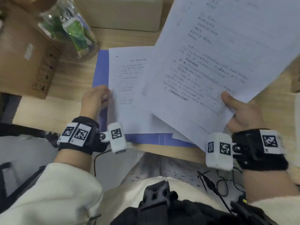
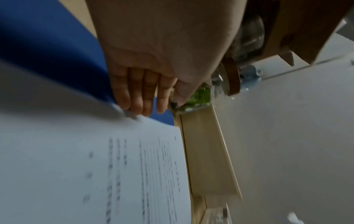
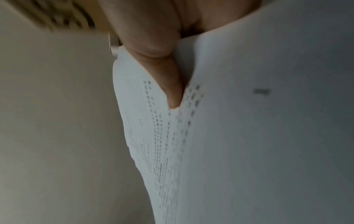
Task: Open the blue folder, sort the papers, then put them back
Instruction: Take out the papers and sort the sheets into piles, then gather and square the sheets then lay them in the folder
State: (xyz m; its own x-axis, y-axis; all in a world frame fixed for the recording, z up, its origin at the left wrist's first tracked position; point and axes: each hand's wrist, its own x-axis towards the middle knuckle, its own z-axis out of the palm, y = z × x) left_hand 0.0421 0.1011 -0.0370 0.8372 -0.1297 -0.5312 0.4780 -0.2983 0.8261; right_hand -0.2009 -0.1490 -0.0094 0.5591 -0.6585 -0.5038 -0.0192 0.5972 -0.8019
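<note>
The desk point(image 1: 76, 75) carries the open blue folder point(image 1: 100, 69) with a page point(image 1: 129, 88) on it. Your right hand point(image 1: 243, 114) pinches lifted papers point(image 1: 227, 51); your left hand point(image 1: 95, 99) rests relaxed fingers point(image 2: 134, 97) at the page's edge.

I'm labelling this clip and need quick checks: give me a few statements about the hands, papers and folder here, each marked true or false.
1. The right hand holds a raised sheaf of papers, thumb on top. True.
2. The blue folder is closed. False: it lies open on the table with a printed sheet on it.
3. The left hand is at the left edge of that sheet, fingers straight. True.
4. The glass jar stands on the folder. False: it stands beside the folder's far left corner.
5. The raised papers are blank. False: they carry printed text.
</note>
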